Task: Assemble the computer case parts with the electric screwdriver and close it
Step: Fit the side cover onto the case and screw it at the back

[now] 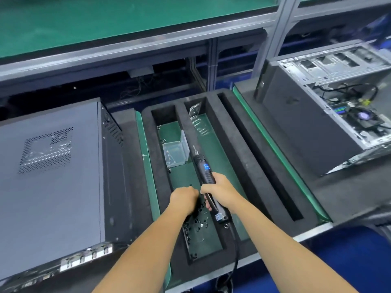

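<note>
My right hand (pixel 218 188) is wrapped around the ribbed grip of the electric screwdriver (pixel 206 180), bit pointing away from me and its cord (pixel 236 252) trailing off the butt end toward the near edge of the counter (pixel 342 195). My left hand (pixel 183 197) is curled, fingertips down among the loose black screws (pixel 198 220) in the middle slot of the black foam tray (pixel 230 144); I cannot tell whether it has one pinched yet. I judge the screwdriver stiff and fairly weighty, best held at that ribbed mid-body where my palm is, with the cord likely to tug a little. The screws look tiny, hard and slippery, so I would take one between thumb and forefinger by the head, as they scatter easily. Just beyond the hands, a clear plastic box (pixel 175 152) sits open in the neighbouring slot. To the left lies the closed computer case (pixel 50 176), grey side panel up, with a perforated vent; it looks rigid sheet metal, heavy, best handled by its edges. Far right stands an open computer case (pixel 338 106), with its cables and fan exposed; I'd treat those internals as fragile.
</note>
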